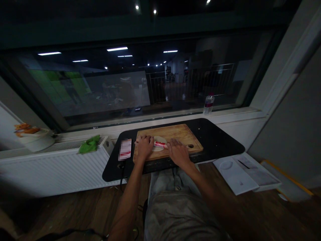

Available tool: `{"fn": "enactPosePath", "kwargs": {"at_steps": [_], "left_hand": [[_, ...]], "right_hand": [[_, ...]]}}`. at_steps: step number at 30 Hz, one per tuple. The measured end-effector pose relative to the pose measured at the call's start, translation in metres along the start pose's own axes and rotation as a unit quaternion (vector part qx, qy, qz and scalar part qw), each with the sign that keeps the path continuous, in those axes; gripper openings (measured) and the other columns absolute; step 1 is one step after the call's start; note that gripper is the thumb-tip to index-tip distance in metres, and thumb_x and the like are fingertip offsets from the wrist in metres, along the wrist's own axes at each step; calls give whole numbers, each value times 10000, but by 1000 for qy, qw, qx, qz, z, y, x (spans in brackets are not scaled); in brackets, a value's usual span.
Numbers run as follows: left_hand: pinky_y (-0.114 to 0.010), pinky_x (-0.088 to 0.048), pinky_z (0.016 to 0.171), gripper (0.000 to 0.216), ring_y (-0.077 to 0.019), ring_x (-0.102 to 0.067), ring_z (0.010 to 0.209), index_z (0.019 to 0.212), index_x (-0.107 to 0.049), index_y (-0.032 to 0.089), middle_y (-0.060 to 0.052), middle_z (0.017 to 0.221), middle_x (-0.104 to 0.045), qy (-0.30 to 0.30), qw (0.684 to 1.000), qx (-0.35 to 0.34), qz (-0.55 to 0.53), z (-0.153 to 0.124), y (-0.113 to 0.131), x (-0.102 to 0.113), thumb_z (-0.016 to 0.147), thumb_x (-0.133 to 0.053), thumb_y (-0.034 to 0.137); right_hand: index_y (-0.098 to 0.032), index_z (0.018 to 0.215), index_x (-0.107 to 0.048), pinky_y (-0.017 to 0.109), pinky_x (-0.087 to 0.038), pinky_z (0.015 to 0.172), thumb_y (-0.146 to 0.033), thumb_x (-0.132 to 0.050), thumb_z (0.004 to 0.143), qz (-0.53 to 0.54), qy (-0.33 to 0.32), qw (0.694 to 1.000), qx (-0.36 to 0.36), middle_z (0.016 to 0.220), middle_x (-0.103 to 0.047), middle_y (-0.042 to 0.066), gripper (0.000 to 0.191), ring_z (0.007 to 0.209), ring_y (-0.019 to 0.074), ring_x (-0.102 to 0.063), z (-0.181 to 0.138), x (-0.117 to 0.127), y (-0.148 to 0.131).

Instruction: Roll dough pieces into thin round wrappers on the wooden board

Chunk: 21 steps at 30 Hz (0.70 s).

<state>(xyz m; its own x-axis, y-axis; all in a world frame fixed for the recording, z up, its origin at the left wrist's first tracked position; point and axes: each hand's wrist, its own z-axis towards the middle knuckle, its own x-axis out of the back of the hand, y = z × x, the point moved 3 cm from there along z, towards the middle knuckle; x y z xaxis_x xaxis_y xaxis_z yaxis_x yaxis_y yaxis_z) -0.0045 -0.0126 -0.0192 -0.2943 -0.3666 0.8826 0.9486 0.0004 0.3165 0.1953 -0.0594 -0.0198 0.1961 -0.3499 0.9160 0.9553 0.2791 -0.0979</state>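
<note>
A wooden cutting board lies on the small black table in front of me. On the board is a thin, pale round of dough. Across the dough lies a rolling pin with a red and white label or wrap round its middle. My left hand is closed over the pin's left end, and my right hand is closed over its right end. Both palms face down, covering the ends of the pin.
Left of the board lies a partly blurred white and red flat item. A green cloth and a white container rest on the radiator. A bottle stands on the windowsill. An open white box is at right.
</note>
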Motion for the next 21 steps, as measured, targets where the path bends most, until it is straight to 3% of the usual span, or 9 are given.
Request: {"fn": "enactPosePath", "kwargs": {"at_steps": [12,21], "left_hand": [[-508,-443,1128,401,-336,-563,1365,1138,-806,245,-126,1355,-745,-3,1000,-15,-5,0,0,1,1135,-426,372],[-472,-424,1130,427,-323,-545,1346,1136,-807,239,-124,1329,-746,-4,1000,-10,5,1,-2,0,1135,-404,384]], "right_hand": [[-60,1575,-571,462,-349,1301,-300,-323,1165,60,74,994,47,1608,-609,198,535,1511,305,-525,-37,-8,-15],[-115,1545,-604,455,-371,1254,-312,-337,1164,45,50,997,30,1533,-669,184,506,1459,303,-554,-18,-6,-8]]}}
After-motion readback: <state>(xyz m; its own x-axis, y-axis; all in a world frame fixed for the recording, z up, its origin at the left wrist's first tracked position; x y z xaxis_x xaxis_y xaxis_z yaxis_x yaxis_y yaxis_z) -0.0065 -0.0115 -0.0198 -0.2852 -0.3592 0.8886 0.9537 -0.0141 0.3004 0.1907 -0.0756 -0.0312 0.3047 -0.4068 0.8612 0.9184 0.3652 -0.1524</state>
